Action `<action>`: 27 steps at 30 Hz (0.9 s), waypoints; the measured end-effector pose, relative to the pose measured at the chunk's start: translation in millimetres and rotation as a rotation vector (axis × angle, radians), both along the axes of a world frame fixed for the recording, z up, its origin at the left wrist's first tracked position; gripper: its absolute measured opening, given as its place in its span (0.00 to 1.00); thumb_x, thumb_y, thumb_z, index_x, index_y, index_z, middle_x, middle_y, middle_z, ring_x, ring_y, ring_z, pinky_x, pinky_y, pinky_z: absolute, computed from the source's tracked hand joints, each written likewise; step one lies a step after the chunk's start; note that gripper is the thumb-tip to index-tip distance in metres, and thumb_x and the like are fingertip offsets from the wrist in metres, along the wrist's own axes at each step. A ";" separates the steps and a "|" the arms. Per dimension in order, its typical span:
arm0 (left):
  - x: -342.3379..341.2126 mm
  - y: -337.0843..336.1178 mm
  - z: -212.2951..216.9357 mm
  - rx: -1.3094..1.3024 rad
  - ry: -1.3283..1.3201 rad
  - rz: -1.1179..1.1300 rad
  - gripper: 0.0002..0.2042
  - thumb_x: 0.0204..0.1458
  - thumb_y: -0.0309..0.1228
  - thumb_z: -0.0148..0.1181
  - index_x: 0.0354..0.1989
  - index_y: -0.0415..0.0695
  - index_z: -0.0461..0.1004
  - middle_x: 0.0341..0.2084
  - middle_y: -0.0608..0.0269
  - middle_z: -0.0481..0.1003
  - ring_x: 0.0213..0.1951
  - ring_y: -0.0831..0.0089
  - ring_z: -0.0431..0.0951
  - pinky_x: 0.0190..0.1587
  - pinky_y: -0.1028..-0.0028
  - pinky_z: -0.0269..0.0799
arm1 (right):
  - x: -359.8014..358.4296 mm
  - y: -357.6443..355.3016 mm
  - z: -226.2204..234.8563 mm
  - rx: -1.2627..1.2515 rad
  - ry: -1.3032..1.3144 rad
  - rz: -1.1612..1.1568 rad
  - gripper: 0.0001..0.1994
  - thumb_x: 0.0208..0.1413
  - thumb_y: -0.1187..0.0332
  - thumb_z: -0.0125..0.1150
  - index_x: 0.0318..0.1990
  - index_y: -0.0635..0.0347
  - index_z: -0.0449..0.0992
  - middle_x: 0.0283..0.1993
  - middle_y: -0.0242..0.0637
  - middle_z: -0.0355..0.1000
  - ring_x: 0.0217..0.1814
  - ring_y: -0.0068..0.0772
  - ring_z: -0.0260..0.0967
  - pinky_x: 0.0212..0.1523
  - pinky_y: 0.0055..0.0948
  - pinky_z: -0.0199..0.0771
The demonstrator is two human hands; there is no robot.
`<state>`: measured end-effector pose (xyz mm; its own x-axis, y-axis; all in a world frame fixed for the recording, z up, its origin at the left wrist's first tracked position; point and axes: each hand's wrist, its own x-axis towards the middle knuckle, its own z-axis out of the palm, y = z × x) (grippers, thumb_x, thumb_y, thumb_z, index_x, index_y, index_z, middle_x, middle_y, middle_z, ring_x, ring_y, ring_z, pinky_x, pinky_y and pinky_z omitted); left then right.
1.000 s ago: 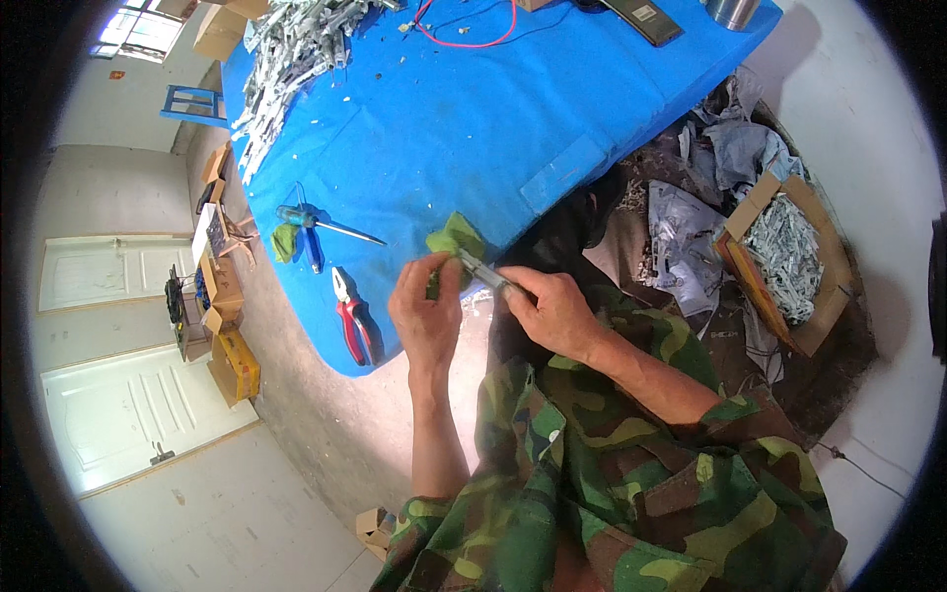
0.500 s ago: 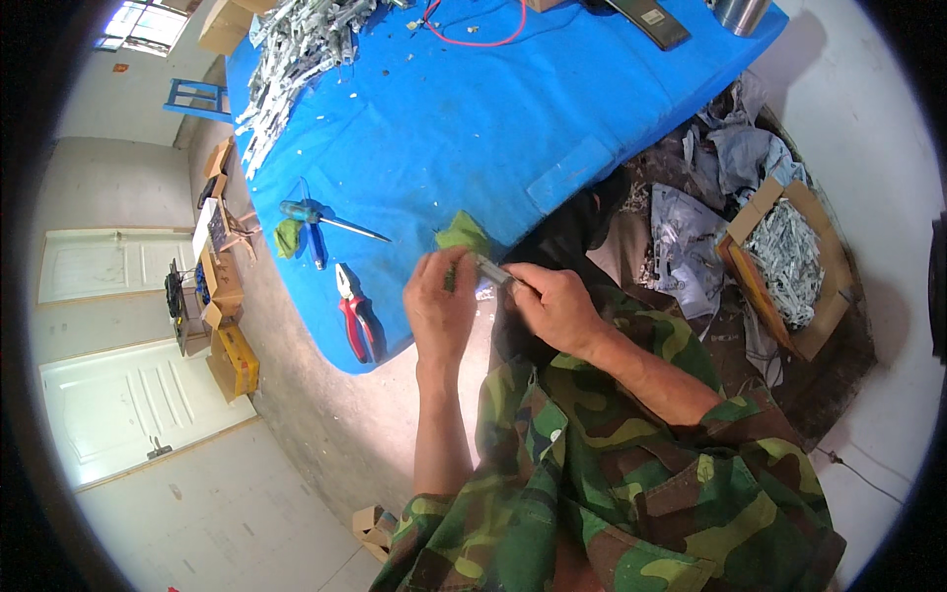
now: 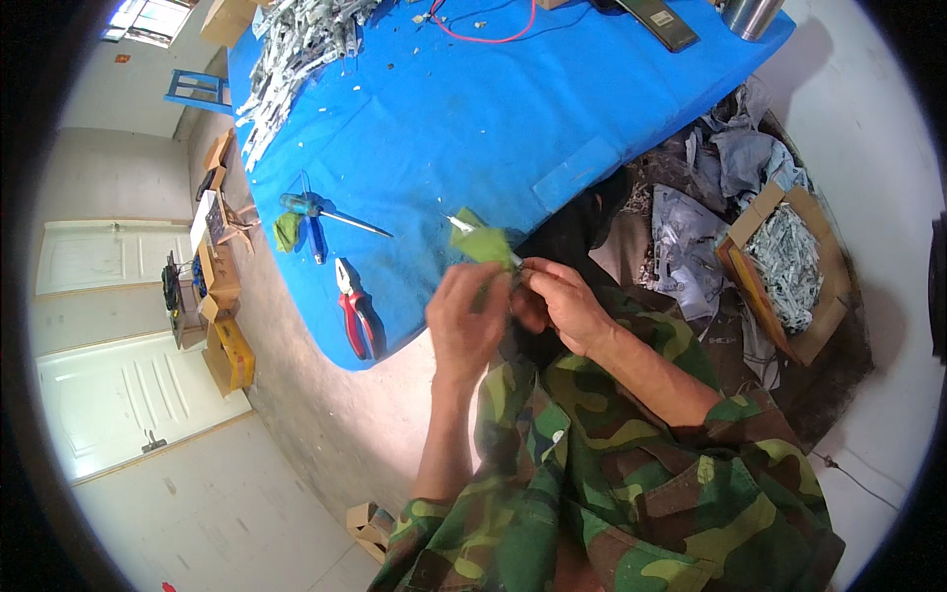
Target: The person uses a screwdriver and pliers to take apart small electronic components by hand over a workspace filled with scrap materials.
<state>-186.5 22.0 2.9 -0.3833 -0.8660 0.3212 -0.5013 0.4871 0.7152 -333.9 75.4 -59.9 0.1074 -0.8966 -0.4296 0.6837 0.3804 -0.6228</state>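
My left hand (image 3: pixel 468 314), blurred by motion, is closed on a yellow-green cloth (image 3: pixel 483 245) near the front edge of the blue-covered table (image 3: pixel 434 128). Close beside it, my right hand (image 3: pixel 564 304) grips a slim, light-grey stick-like piece (image 3: pixel 516 260). The cloth lies around this piece, and a thin pale tip (image 3: pixel 457 224) shows beyond its far side. Its exact kind cannot be made out, and much of it is hidden by the cloth and fingers. To the left lie red-handled pliers (image 3: pixel 357 314) and a screwdriver (image 3: pixel 335 213) with a translucent blue-green handle.
Many slim silvery-white pieces (image 3: pixel 296 69) are heaped at the table's far left. A blue-handled tool (image 3: pixel 315 240) and another green cloth (image 3: pixel 287 232) lie by the screwdriver. A dark phone (image 3: pixel 659 22) and metal cup (image 3: pixel 746 16) stand far right. A cardboard box (image 3: pixel 827 314) holds similar pieces.
My left hand has moved right and slightly down, close against the right hand. The cloth has shifted along the slim piece, and a pale tip now shows past it.
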 end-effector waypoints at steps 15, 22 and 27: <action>-10.6 -33.1 -9.5 -0.051 -0.040 0.194 0.05 0.57 0.22 0.69 0.40 0.38 0.82 0.33 0.50 0.81 0.34 0.52 0.83 0.36 0.63 0.76 | -5.7 2.6 2.2 0.043 -0.331 0.067 0.10 0.74 0.63 0.49 0.47 0.56 0.75 0.26 0.22 0.60 0.21 0.15 0.51 0.20 0.19 0.48; -1.0 -14.6 4.8 -0.032 -0.069 0.152 0.06 0.56 0.22 0.69 0.41 0.38 0.82 0.34 0.50 0.81 0.35 0.55 0.83 0.38 0.64 0.77 | -8.2 2.3 8.0 0.104 -0.360 -0.004 0.08 0.73 0.63 0.51 0.48 0.54 0.75 0.26 0.24 0.65 0.20 0.17 0.56 0.19 0.20 0.52; -14.7 12.9 2.6 -0.012 -0.102 0.005 0.06 0.56 0.22 0.69 0.41 0.37 0.82 0.33 0.50 0.81 0.35 0.53 0.83 0.38 0.63 0.77 | -4.3 -0.3 5.8 0.123 -0.350 -0.022 0.06 0.72 0.64 0.52 0.47 0.52 0.75 0.25 0.24 0.66 0.18 0.17 0.57 0.18 0.21 0.54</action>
